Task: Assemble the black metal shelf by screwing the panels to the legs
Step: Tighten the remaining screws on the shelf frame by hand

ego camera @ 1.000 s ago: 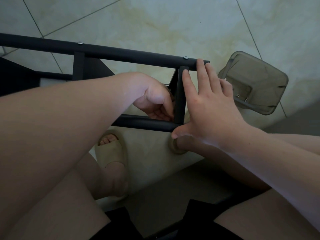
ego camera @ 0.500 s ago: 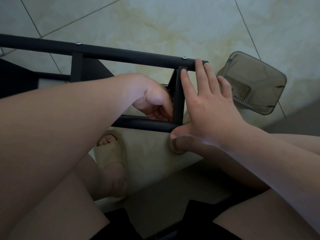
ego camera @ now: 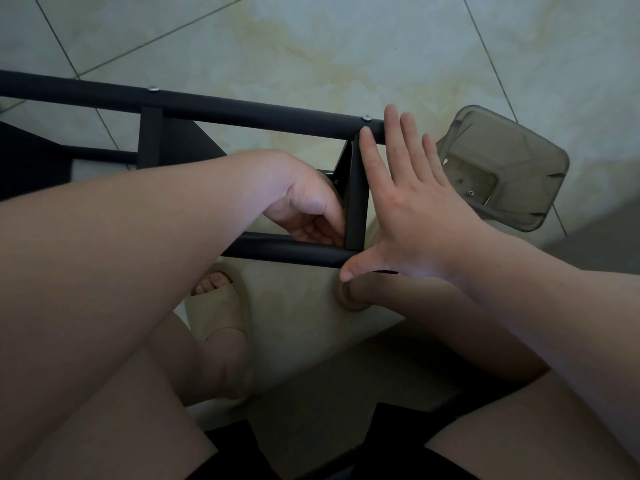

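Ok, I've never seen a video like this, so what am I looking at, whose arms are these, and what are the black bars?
No machine here: a person wears a camera on the head, looking down at their own arms. The black bars are a metal shelf frame; below is a tiled floor. The left hand reaches in beside a short crossbar, fingers curled; what they hold is hidden. The right hand lies flat and open against that crossbar, fingertips on the upper leg, thumb at the lower leg. On the floor stand a grey see-through tub with a small screw inside and a foot in a beige sandal.
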